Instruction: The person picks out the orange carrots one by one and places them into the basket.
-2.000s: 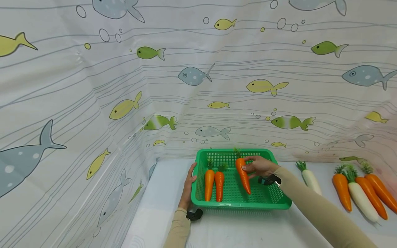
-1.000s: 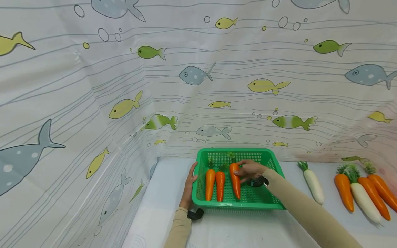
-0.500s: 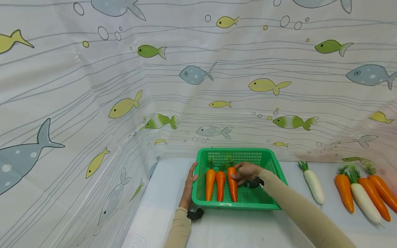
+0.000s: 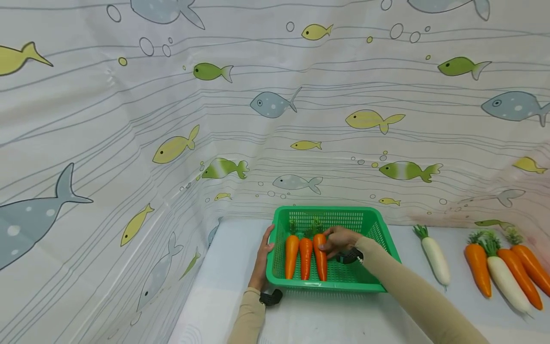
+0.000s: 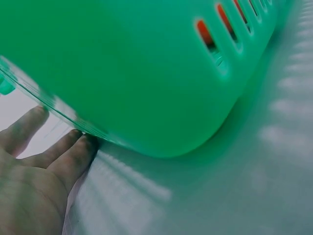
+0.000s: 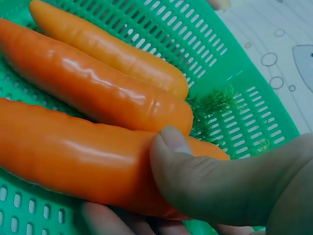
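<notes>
My right hand (image 4: 341, 240) grips a carrot (image 4: 320, 260) near its leafy top, thumb over it and fingers beneath, as the right wrist view shows. This carrot lies in the green basket (image 4: 331, 285), side by side with a middle carrot (image 4: 305, 258) and a left carrot (image 4: 291, 257). All three point their tips toward the front rim, their green tops toward the back. At the basket's left side, my left hand (image 4: 261, 258) rests against the outer wall. In the left wrist view, the fingertips of the left hand (image 5: 44, 171) touch the green wall with fingers fairly straight.
A white radish (image 4: 436, 261) lies on the white table (image 4: 223, 267) right of the basket. Farther right, another white radish (image 4: 508, 283) lies among several carrots (image 4: 478, 270). A fish-patterned sheet (image 4: 266, 138) rises behind and to the left of the table.
My right hand has moved left and lowered the carrot, which was held tilted above the basket floor, to lie beside the other two. The left hand has stayed at the basket's side.
</notes>
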{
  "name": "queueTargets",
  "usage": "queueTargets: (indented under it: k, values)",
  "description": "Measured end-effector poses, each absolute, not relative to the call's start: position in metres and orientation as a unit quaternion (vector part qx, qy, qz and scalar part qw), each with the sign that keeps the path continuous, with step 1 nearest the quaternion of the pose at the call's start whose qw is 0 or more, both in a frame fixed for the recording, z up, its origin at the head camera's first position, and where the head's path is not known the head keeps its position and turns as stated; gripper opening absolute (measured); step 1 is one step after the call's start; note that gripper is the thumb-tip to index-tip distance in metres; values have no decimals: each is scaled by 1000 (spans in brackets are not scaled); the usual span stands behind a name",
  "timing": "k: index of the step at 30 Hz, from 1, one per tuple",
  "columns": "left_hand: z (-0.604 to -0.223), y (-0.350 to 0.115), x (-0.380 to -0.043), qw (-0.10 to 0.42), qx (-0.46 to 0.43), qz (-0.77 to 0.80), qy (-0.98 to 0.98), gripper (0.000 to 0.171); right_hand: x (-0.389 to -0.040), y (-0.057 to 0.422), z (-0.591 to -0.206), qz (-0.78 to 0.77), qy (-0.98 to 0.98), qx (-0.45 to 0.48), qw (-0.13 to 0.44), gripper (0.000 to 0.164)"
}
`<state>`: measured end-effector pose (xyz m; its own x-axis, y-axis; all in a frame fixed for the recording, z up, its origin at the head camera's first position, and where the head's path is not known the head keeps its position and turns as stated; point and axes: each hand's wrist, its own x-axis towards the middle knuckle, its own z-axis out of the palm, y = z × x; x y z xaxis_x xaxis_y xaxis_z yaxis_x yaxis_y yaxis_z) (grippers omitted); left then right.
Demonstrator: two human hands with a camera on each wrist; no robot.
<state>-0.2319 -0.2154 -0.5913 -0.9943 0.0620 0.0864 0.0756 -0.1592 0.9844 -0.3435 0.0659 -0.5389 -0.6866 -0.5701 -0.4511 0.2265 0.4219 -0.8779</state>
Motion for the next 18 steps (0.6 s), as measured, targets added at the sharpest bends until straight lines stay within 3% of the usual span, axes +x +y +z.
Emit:
queueTargets:
  k: [18]
  values:
    - [-590, -214, -233, 11, -51, -761, -647, 57, -325, 59, -521, -488, 792, -134, 341, 52]
